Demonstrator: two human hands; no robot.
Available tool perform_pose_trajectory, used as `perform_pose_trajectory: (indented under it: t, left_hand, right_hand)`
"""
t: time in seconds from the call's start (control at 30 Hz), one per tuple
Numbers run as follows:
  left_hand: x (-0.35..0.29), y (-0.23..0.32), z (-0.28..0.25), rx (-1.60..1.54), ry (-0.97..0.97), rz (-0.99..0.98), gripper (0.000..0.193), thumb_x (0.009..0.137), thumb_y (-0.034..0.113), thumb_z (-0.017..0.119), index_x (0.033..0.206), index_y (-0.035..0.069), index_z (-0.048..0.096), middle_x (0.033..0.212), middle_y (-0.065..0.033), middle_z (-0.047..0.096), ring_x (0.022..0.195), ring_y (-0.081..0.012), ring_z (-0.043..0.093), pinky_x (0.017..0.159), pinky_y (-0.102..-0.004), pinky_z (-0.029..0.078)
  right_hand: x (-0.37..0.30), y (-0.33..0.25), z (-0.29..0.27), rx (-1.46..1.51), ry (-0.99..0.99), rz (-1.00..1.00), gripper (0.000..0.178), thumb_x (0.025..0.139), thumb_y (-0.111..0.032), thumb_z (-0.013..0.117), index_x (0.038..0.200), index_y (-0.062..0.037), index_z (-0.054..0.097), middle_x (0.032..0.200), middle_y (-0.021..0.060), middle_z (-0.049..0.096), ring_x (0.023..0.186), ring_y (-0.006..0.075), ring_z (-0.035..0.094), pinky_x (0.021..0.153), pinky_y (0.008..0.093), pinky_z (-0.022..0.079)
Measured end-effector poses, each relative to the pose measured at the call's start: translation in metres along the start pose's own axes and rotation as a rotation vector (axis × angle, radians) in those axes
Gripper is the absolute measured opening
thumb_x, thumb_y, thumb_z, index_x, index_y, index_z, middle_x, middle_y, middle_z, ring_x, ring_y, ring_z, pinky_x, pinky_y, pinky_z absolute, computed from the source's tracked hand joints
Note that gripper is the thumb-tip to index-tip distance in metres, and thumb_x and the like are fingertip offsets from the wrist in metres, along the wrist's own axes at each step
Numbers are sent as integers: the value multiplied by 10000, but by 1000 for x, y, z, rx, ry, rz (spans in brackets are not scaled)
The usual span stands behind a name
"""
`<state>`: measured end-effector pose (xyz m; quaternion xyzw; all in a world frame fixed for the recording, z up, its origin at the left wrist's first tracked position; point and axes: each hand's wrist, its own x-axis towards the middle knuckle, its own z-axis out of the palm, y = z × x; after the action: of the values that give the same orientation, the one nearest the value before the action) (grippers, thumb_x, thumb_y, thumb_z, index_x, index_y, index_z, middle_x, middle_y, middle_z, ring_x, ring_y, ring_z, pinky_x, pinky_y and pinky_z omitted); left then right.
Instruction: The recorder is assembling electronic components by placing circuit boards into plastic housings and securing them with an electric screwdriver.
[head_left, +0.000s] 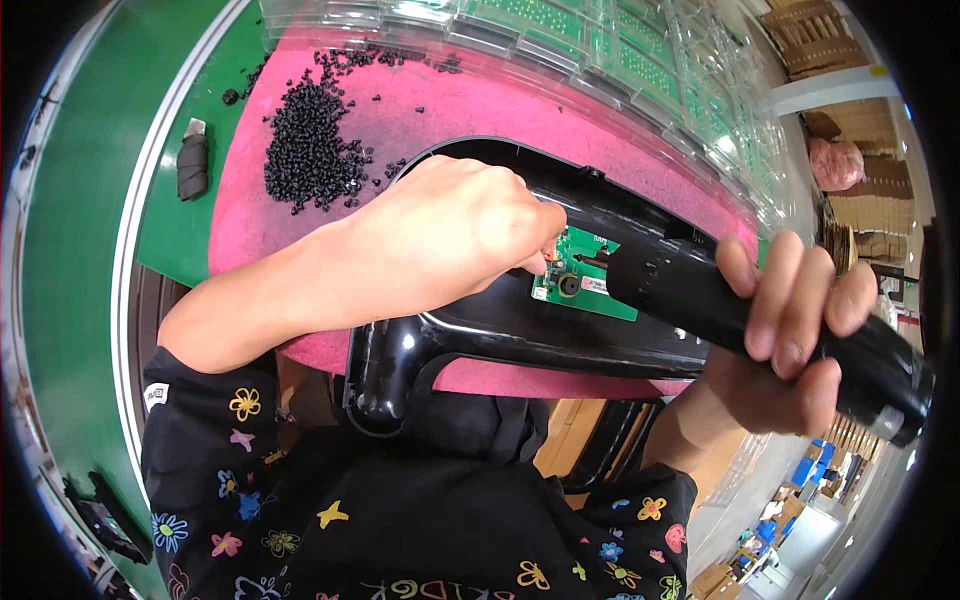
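Single head-worn fisheye view, aimed steeply downward

The scene is viewed from above at close range, the pink mat [480,110] being faced; forearms are seen entering from the lower edge, and straight edges are bent toward the dark rim. No second view is provided.

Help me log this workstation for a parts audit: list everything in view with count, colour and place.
electric screwdriver: one, black, in the right hand, tip at the board
circuit board: one, green, inside the housing
plastic housing: one, glossy black, across the mat
mat: one, pink, on the green bench
small screws: a pile, black, upper left of the mat
clear trays: a stack, holding green boards, far edge
cardboard boxes: several, brown, far right
left hand: one, fingers on the board
right hand: one, around the screwdriver
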<state>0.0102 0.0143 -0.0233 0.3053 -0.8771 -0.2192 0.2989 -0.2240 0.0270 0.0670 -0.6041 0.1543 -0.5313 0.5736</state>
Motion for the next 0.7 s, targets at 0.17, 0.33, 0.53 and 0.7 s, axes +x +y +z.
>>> perform_pose_trajectory:
  t: [0.17, 0.33, 0.53, 0.7]
  left_hand:
    - [-1, 6, -4, 51, -13, -56, 180, 833, 149, 688, 810, 3, 585, 713, -120, 601, 669, -313, 584, 585, -414, 474]
    - [2, 12, -2, 63, 69, -57, 226, 842, 164, 692, 746, 12, 555, 618, -114, 515, 626, -314, 550, 559, -427, 450]
    - [3, 13, 2, 71, 179, -45, 216, 836, 155, 695, 790, 3, 548, 685, -122, 510, 660, -312, 550, 573, -422, 450]
    - [0, 10, -2, 60, 102, -15, 149, 813, 78, 677, 881, -8, 577, 786, -122, 533, 748, -314, 566, 620, -425, 459]
  right_hand:
    - [7, 19, -13, -90, -89, -3, 384, 807, -179, 727, 1087, -105, 474, 730, -1, 503, 656, 136, 494, 813, 352, 471]
    - [7, 25, -3, -151, 65, 52, 373, 792, -178, 708, 1057, -96, 459, 728, 8, 495, 647, 141, 481, 790, 342, 472]
    - [19, 31, 1, -137, 20, 102, 354, 777, -138, 694, 1028, -71, 454, 718, 21, 490, 643, 137, 469, 701, 307, 443]
    - [29, 32, 6, -206, -79, 209, 335, 814, -252, 713, 948, -120, 437, 673, -48, 427, 631, 96, 402, 750, 301, 404]
